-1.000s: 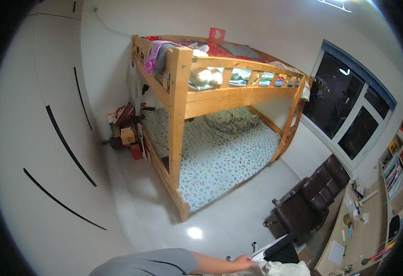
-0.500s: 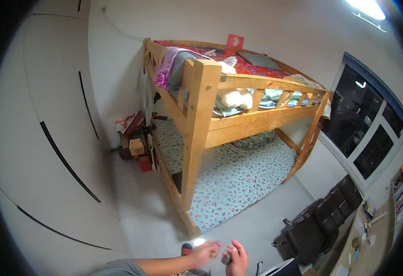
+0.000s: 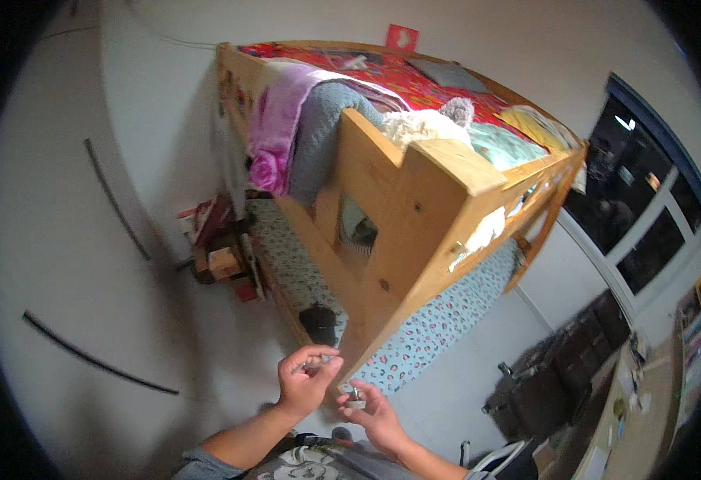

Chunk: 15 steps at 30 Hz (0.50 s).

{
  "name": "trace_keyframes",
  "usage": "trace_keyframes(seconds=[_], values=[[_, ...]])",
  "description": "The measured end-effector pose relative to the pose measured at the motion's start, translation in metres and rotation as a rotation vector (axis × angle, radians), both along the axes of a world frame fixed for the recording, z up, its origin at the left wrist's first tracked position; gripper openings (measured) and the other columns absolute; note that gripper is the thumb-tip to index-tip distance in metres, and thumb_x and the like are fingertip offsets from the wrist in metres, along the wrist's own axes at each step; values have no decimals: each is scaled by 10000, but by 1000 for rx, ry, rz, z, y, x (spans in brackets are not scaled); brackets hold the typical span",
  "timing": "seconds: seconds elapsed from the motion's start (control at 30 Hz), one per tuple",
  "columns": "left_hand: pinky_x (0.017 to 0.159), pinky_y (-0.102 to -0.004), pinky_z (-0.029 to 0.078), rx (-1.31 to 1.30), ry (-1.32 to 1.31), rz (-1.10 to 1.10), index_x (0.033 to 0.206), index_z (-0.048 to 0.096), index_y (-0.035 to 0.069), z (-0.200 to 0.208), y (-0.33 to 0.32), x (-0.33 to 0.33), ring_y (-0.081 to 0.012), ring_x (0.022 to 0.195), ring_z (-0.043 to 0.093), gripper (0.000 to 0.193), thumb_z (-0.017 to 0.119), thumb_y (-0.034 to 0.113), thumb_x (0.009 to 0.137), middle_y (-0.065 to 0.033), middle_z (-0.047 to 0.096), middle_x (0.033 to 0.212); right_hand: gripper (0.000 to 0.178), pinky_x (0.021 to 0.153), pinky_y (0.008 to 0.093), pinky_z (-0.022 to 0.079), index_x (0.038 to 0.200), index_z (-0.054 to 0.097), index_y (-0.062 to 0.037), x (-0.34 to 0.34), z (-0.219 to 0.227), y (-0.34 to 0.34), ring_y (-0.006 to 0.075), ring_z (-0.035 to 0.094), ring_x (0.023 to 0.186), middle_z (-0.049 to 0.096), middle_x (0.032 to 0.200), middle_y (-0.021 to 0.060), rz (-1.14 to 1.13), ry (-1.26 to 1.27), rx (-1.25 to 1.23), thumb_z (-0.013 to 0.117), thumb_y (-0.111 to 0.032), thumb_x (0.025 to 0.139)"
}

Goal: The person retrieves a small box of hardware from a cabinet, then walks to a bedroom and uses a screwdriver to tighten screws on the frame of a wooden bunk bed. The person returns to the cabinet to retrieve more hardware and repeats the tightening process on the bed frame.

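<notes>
My left hand is held up near the bottom middle, close to the corner post of a wooden bunk bed. Its fingers and thumb are pinched together, and a thin pale sliver shows between them, too small to name. Just to the right and a little lower, my right hand grips a small round grey object with a shiny top between thumb and fingers. The hands are apart from each other. Whether either touches the post cannot be made out.
The upper bunk carries a red patterned sheet, a purple blanket and a fluffy toy. Below lies a spotted mattress. Boxes stand by the wall. To the right are a dark chair, a desk and a window.
The bed's corner post looms much larger and nearer. Both hands have come up higher in view and more to the left, each keeping its fingers closed.
</notes>
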<state>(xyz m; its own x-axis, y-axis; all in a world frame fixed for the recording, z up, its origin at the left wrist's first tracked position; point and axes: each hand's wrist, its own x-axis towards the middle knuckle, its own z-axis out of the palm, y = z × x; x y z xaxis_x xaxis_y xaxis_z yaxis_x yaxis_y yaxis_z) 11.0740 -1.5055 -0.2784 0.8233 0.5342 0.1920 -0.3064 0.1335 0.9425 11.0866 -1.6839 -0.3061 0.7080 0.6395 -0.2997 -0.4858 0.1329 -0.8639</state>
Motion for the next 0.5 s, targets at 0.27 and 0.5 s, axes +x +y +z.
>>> trace_keyframes(seconds=[0.27,0.5], values=[[472,-234,321,387,-217,-460,921,725,51,26,80,89,-23,513,392,153,804,72,791,52,503,568,425,850,312,529,1245,471,-18,8,17,106,192,630,1022,564,1136,93,-723,-297,32,636,61,861],[583,-224,361,-246,258,-1129,1058,552,73,13,119,84,-33,674,442,174,614,104,898,18,534,836,439,927,315,492,1276,471,-6,-30,38,182,202,616,1048,564,1170,110,-1130,-514,-137,604,93,869]])
